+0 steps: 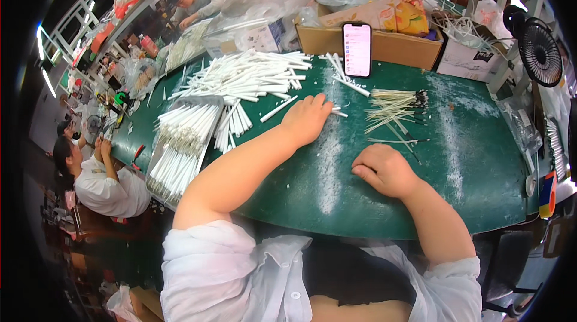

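Note:
My left hand [308,119] reaches over the middle of the green table [288,196], its fingers bent down and closed at a short white tube [340,114], whose end sticks out past the fingertips. Another white tube [278,109] lies just left of that hand. My right hand [386,170] rests on the tabletop, curled like a fist; what is inside it, if anything, is hidden. Beyond it lies a bundle of thin pale wires [390,108] with dark tips. A large heap of white tubes [252,75] spreads at the far left.
A tray [214,135] full of white tubes stands at the left. A phone [357,50] leans against a cardboard box [327,42] at the back. On the right are a black fan [540,51] and a tape roll [547,194]. Another person [111,187] sits at the left.

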The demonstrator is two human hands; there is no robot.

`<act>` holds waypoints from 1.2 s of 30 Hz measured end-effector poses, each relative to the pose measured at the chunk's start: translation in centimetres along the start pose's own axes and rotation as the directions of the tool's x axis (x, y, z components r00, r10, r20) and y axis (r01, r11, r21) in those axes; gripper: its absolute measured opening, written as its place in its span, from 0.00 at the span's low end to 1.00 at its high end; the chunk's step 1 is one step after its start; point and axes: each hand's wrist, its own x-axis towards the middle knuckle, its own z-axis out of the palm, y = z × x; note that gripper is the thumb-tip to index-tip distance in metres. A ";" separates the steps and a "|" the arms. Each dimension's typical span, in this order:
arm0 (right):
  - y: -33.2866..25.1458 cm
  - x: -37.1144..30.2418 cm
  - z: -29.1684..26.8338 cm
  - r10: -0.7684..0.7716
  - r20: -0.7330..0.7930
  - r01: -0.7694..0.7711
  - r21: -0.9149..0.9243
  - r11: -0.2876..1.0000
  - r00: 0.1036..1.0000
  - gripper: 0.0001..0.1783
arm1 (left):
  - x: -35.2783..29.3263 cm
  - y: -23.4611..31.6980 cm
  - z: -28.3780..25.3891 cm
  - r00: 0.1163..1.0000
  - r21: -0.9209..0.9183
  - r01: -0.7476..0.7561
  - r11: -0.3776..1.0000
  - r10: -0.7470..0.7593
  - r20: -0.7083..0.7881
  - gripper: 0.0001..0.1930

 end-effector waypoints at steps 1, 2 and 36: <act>-0.1 0.2 -0.1 -0.002 0.012 0.001 0.015 1.000 1.000 0.10 | 0.5 -0.9 0.8 1.000 0.057 0.000 0.998 -0.001 0.017 0.10; 0.0 0.0 -0.1 0.011 0.023 -0.012 0.029 1.000 1.000 0.10 | 1.3 -1.2 1.2 0.999 0.104 -0.010 0.995 0.006 0.037 0.08; 1.0 -0.7 1.1 0.059 0.121 -0.075 0.135 0.988 0.991 0.11 | 14.4 -11.1 2.1 0.931 0.013 -0.291 0.957 0.280 0.235 0.17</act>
